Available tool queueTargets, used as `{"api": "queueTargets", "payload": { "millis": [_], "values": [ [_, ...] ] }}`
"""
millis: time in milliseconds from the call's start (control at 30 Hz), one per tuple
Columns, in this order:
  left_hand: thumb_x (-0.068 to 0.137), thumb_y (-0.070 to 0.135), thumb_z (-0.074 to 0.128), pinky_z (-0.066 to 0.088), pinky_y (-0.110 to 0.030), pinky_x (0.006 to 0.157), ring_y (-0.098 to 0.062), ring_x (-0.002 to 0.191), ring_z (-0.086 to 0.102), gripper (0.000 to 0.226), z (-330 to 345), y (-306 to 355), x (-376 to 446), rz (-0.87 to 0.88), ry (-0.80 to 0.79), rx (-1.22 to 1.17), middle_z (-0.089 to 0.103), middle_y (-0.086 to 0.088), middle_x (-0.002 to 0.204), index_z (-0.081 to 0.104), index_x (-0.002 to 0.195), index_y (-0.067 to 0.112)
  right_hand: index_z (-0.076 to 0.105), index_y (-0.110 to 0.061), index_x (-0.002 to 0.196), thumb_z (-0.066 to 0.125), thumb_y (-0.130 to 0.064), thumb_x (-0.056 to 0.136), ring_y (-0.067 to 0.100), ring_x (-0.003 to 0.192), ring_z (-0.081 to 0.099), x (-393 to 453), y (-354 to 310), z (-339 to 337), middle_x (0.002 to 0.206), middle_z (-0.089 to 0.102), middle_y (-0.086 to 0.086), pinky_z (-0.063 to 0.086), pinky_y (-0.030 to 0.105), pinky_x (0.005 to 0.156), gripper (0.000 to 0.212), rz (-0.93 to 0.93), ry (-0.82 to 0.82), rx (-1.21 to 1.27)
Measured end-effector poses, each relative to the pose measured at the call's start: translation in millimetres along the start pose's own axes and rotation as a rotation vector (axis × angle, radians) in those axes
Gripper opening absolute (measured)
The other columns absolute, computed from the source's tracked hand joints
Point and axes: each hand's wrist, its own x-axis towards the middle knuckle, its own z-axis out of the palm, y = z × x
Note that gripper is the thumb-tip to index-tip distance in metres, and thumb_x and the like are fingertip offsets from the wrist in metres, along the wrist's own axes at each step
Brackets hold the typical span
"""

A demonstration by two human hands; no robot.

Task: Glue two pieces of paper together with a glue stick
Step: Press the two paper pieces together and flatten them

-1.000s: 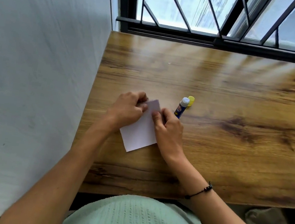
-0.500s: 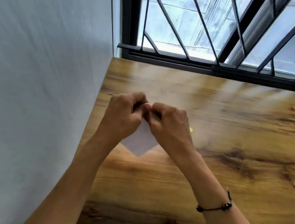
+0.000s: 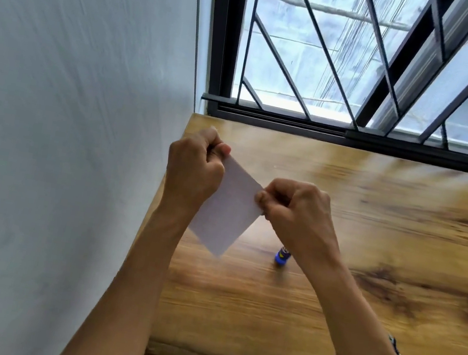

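Both hands hold the white paper (image 3: 229,207) up off the table (image 3: 362,291): the left hand (image 3: 193,173) pinches its top corner, the right hand (image 3: 297,216) its side edge. Beyond lies the glue stick (image 3: 282,255), half hidden. It looks like checking the bond; whether both sheets are joined, I can't tell. Next comes pressing it flat.

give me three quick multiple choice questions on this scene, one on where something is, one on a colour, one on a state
1. Where is the glue stick?
A. on the table, partly behind the right wrist
B. in the left hand
C. on the window sill

2. What colour is the paper?
A. yellow
B. white
C. black

3. How is the paper held?
A. flat on the table
B. lifted, pinched by both hands
C. pinned under the glue stick

Key:
1 A, its blue end lies on the table.
2 B, plain white.
3 B, the left hand and right hand pinch its upper corners.
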Motion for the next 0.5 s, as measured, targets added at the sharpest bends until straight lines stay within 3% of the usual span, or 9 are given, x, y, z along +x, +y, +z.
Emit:
{"api": "queueTargets", "payload": {
  "millis": [233,333,400,500],
  "values": [
    [0.089,0.010,0.050,0.031,0.004,0.050,-0.007,0.058,0.045,0.016,2,3,0,-0.048,0.013,-0.003,0.055,-0.006,0.071,0.059,0.078,0.001,0.060,-0.009,0.064,0.064,-0.019,0.082,0.026,0.066,0.065,-2,4,-1,0.063,0.066,0.010,0.055,0.040,0.066,0.021,0.112,0.128,0.199],
    [0.090,0.013,0.050,0.032,0.000,0.047,-0.010,0.063,0.046,0.014,-2,1,1,-0.070,-0.125,0.028,0.052,0.001,0.068,0.058,0.080,0.006,0.058,-0.009,0.063,0.067,-0.021,0.081,0.027,0.068,0.064,5,9,-3,0.065,0.065,0.011,0.054,0.042,0.067,0.024,0.131,0.202,0.241],
    [0.089,0.017,0.054,0.031,-0.003,0.054,-0.011,0.078,0.050,0.009,-7,3,-2,-0.013,-0.236,0.100,0.054,0.004,0.080,0.060,0.093,0.012,0.058,-0.008,0.063,0.067,-0.020,0.081,0.030,0.068,0.063,11,12,-8,0.066,0.065,0.013,0.054,0.041,0.066,0.023,0.090,0.167,0.191],
    [0.084,0.021,0.062,0.038,-0.015,0.071,-0.011,0.094,0.050,0.026,-8,13,-7,0.160,-0.333,0.142,0.055,0.002,0.099,0.059,0.110,0.018,0.062,-0.008,0.065,0.068,-0.019,0.080,0.025,0.064,0.062,18,10,-16,0.062,0.064,0.009,0.050,0.033,0.061,0.020,-0.018,0.020,0.067]
  ]
}}
